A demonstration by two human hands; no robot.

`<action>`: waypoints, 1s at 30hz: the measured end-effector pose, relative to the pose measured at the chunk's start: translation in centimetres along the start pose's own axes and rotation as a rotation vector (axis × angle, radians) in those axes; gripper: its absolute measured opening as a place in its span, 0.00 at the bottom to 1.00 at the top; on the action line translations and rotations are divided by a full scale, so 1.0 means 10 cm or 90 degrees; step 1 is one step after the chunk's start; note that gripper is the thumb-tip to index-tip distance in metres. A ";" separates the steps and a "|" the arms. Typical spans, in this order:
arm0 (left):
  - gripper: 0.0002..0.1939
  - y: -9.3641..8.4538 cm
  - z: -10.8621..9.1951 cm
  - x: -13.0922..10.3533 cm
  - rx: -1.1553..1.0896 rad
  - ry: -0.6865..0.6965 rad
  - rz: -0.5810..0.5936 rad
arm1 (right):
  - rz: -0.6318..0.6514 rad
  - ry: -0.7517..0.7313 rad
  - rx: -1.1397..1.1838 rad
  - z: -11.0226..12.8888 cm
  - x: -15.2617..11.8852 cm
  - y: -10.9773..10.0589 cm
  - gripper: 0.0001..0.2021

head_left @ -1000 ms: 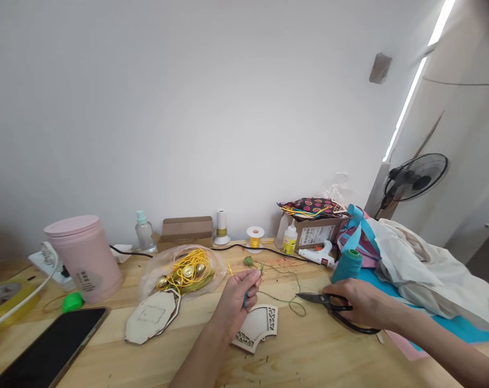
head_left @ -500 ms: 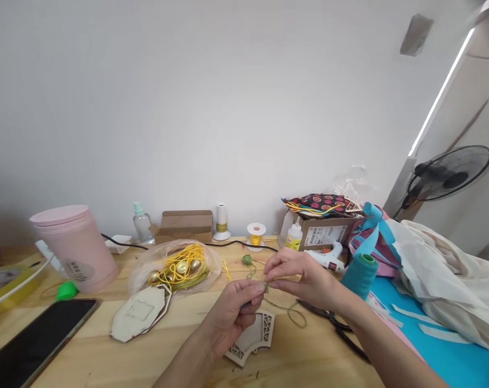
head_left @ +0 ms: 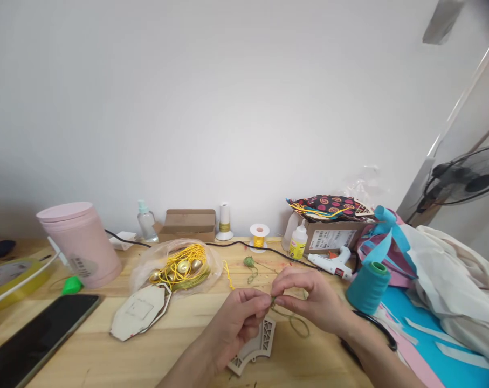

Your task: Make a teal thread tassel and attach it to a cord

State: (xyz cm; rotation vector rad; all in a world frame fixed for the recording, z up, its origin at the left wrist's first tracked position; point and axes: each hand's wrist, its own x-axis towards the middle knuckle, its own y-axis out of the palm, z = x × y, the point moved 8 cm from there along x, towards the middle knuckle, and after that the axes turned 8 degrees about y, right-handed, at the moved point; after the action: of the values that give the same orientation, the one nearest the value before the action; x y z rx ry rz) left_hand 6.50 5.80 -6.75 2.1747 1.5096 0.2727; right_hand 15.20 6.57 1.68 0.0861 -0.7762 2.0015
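Observation:
Fingertips of my left hand pinch a thin green cord over the middle of the table. Close beside it, my right hand is closed in a pinch on the same cord. A loop of the cord hangs below my right hand, and a small green bundle of it lies behind. Under my left hand rests a fan-shaped wooden piece with cut-out lattice ends, partly hidden by the hand. Whatever else sits between the fingertips is too small to make out.
Left are a phone, a pink tumbler and octagonal boards. A bag of yellow cords and gold bells lies behind them. To the right stand a glue bottle, a glue gun, a teal thread cone and black-handled scissors.
Both hands have shifted slightly right and down in the picture, still pinching the green cord. The view has turned a little, so the things on the right sit farther right.

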 end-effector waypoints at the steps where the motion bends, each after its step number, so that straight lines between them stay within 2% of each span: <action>1: 0.11 0.00 0.00 0.00 -0.004 0.001 0.002 | -0.006 0.007 0.017 -0.03 0.00 0.00 0.03; 9: 0.05 0.04 -0.01 -0.01 -0.077 0.011 0.018 | -0.066 0.078 0.135 -0.24 0.01 -0.03 0.02; 17: 0.06 0.02 -0.01 0.00 -0.047 0.032 0.014 | -0.080 0.138 0.251 -0.36 -0.01 -0.01 0.04; 27: 0.08 -0.04 -0.04 0.04 0.006 0.079 -0.033 | -0.081 0.086 0.186 -0.27 0.00 -0.04 0.02; 30: 0.09 -0.07 -0.06 0.04 0.024 0.101 -0.049 | -0.128 0.030 0.121 -0.15 -0.02 -0.11 0.04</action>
State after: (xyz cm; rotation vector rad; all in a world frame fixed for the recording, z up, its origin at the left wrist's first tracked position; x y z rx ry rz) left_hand 5.80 6.55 -6.58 2.1614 1.6933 0.4029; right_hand 16.53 7.66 0.90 0.2192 -0.5239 1.8737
